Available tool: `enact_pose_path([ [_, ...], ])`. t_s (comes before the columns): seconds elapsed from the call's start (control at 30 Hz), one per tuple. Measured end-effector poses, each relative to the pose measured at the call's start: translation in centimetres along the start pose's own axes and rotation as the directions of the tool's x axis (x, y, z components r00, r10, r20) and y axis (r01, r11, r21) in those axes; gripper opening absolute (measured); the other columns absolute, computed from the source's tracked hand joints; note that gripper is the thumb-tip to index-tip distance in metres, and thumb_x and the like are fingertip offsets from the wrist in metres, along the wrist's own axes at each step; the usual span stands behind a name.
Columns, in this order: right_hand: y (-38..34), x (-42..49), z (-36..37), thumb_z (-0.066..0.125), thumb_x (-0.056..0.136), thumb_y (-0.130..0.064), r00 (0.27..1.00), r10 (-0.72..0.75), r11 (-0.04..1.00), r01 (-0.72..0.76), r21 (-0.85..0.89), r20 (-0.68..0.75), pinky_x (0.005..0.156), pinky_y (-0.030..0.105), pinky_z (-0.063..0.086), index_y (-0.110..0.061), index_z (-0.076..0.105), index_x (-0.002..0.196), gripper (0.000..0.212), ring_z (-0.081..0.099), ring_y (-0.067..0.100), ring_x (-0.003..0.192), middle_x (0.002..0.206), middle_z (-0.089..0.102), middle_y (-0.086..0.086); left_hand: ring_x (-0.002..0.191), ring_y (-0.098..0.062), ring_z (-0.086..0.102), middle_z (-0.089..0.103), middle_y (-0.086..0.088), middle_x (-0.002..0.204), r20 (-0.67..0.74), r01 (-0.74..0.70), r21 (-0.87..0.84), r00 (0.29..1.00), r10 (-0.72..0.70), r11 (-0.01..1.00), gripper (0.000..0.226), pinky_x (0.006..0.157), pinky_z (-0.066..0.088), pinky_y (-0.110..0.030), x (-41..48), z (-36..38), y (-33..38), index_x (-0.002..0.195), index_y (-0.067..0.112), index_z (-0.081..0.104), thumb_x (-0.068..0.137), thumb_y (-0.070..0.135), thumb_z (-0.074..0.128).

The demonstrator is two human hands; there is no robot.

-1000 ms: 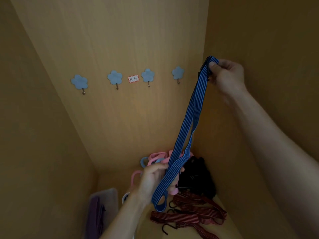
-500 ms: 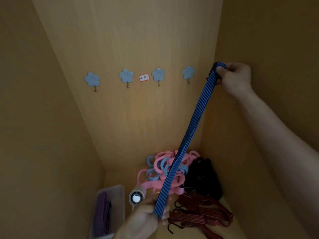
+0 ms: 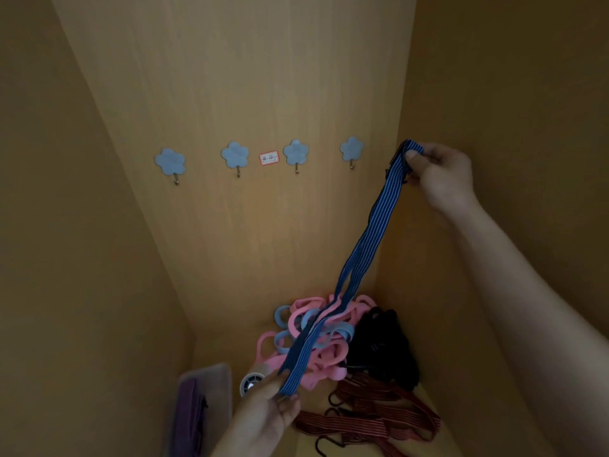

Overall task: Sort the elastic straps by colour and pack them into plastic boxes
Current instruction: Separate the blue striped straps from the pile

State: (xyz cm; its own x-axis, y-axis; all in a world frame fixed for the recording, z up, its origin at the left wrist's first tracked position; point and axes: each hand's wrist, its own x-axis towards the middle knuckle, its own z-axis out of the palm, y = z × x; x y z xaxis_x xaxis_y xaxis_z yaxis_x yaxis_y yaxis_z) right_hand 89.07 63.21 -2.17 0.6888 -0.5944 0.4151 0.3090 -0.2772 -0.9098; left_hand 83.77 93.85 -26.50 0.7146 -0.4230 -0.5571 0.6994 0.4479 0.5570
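Note:
A blue striped elastic strap (image 3: 365, 249), doubled over, stretches diagonally between my hands. My right hand (image 3: 440, 174) pinches its upper end near the right wall. My left hand (image 3: 268, 412) pinches its lower folded end at the bottom. On the floor lie a tangle of pink and light-blue straps (image 3: 321, 334), a black pile (image 3: 382, 347) and red striped straps with black hooks (image 3: 372, 420). A clear plastic box (image 3: 214, 384) at the lower left holds purple straps (image 3: 188, 417).
I look into a wooden cabinet with walls on three sides. Several blue flower-shaped hooks (image 3: 234, 155) and a small red-edged label (image 3: 269, 158) sit on the back wall. A grey tape roll (image 3: 252, 382) lies beside the box.
My left hand slid down the blue strap to its lower end and pulled it toward me, so the strap is drawn out longer. My right hand stayed high at the right wall.

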Motion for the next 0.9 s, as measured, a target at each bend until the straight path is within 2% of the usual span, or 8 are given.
enact_pose_path([
  [0.1, 0.7, -1.1, -0.3, 0.061, 0.099, -0.012, 0.998, 0.044, 0.997, -0.046, 0.063, 0.034, 0.069, 0.022, 0.054, -0.008, 0.07, 0.11, 0.015, 0.068, 0.009, 0.079, 0.094, 0.073, 0.002, 0.066, -0.023, 0.064, 0.067, -0.016, 0.079, 0.014, -0.046, 0.042, 0.999, 0.045, 0.998, 0.035, 0.054, 0.058, -0.032, 0.0, 0.1, 1.3, 0.111, -0.003, 0.065, 0.076, 0.0, 0.063],
  [0.2, 1.4, -1.9, -0.2, 0.062, 0.099, -0.012, 0.992, 0.087, 0.993, -0.093, 0.074, 0.087, 0.072, 0.027, 0.053, -0.008, 0.071, 0.11, 0.015, 0.069, 0.013, 0.084, 0.096, 0.074, 0.004, 0.084, -0.026, 0.068, 0.073, -0.015, 0.092, 0.003, -0.043, 0.386, 0.999, 0.045, 0.922, 0.033, 0.075, 0.056, -0.039, 0.3, 0.0, 2.9, 0.112, 0.002, 0.068, 0.079, 0.002, 0.068],
  [0.27, 1.4, -2.6, -0.1, 0.062, 0.098, -0.012, 0.987, 0.099, 0.992, -0.109, 0.07, 0.126, 0.076, 0.029, 0.055, -0.007, 0.07, 0.113, 0.017, 0.069, 0.016, 0.088, 0.098, 0.075, 0.005, 0.09, -0.018, 0.068, 0.073, -0.007, 0.097, 0.072, -0.091, 0.779, 0.996, 0.056, 0.621, 0.023, 0.089, 0.052, -0.034, 0.0, 0.6, 3.9, 0.107, 0.009, 0.07, 0.084, 0.009, 0.071],
  [0.33, 1.0, -3.4, 0.3, 0.062, 0.099, -0.011, 0.978, 0.099, 0.99, -0.116, 0.083, 0.183, 0.076, 0.03, 0.055, -0.004, 0.07, 0.112, 0.017, 0.069, 0.015, 0.085, 0.095, 0.075, 0.005, 0.092, -0.004, 0.066, 0.073, 0.008, 0.096, 0.196, -0.196, 0.939, 0.98, 0.028, 0.283, 0.011, 0.097, 0.05, -0.029, -0.1, 2.0, 5.0, 0.1, 0.02, 0.068, 0.09, 0.017, 0.071],
  [0.4, 0.5, -4.5, 0.9, 0.06, 0.099, -0.009, 0.959, 0.098, 0.986, -0.129, 0.101, 0.265, 0.074, 0.028, 0.054, -0.005, 0.07, 0.107, 0.014, 0.068, 0.012, 0.078, 0.089, 0.075, 0.002, 0.103, 0.0, 0.062, 0.068, 0.014, 0.112, 0.307, -0.319, 0.928, 0.948, 0.088, 0.193, 0.015, 0.105, 0.048, -0.034, -0.4, 5.3, 6.5, 0.111, 0.03, 0.062, 0.096, 0.026, 0.065],
  [0.57, -0.8, -7.3, 3.9, 0.059, 0.097, -0.003, 0.892, 0.079, 0.976, -0.161, 0.148, 0.446, 0.08, 0.037, 0.058, -0.007, 0.07, 0.105, 0.014, 0.07, 0.02, 0.082, 0.091, 0.073, 0.009, 0.11, -0.02, 0.065, 0.069, -0.001, 0.119, 0.544, -0.594, 0.512, 0.783, 0.301, 0.62, 0.043, 0.104, 0.046, -0.047, -2.4, 17.7, 11.5, 0.123, 0.029, 0.061, 0.096, 0.059, 0.046],
  [0.7, -1.6, -8.3, 4.3, 0.064, 0.095, -0.003, 0.916, 0.072, 0.99, -0.114, 0.084, 0.396, 0.059, 0.022, 0.057, -0.009, 0.069, 0.113, 0.02, 0.073, 0.01, 0.072, 0.1, 0.071, 0.007, 0.102, -0.032, 0.065, 0.063, -0.027, 0.126, 0.496, -0.616, 0.428, 0.771, 0.398, 0.661, 0.043, 0.097, 0.05, -0.058, -2.4, 21.6, 12.0, 0.129, 0.007, 0.06, 0.108, 0.037, 0.036],
  [0.9, -0.7, -8.7, 3.8, 0.072, 0.091, -0.008, 0.958, 0.068, 0.996, -0.049, -0.078, 0.277, 0.068, 0.023, 0.06, -0.016, 0.065, 0.121, 0.032, 0.071, 0.018, 0.085, 0.11, 0.066, 0.0, 0.089, -0.021, 0.064, 0.065, -0.024, 0.116, 0.411, -0.522, 0.359, 0.832, 0.371, 0.773, 0.048, 0.067, 0.051, -0.027, -0.9, 21.2, 10.8, 0.126, 0.004, 0.063, 0.106, 0.041, 0.04],
])
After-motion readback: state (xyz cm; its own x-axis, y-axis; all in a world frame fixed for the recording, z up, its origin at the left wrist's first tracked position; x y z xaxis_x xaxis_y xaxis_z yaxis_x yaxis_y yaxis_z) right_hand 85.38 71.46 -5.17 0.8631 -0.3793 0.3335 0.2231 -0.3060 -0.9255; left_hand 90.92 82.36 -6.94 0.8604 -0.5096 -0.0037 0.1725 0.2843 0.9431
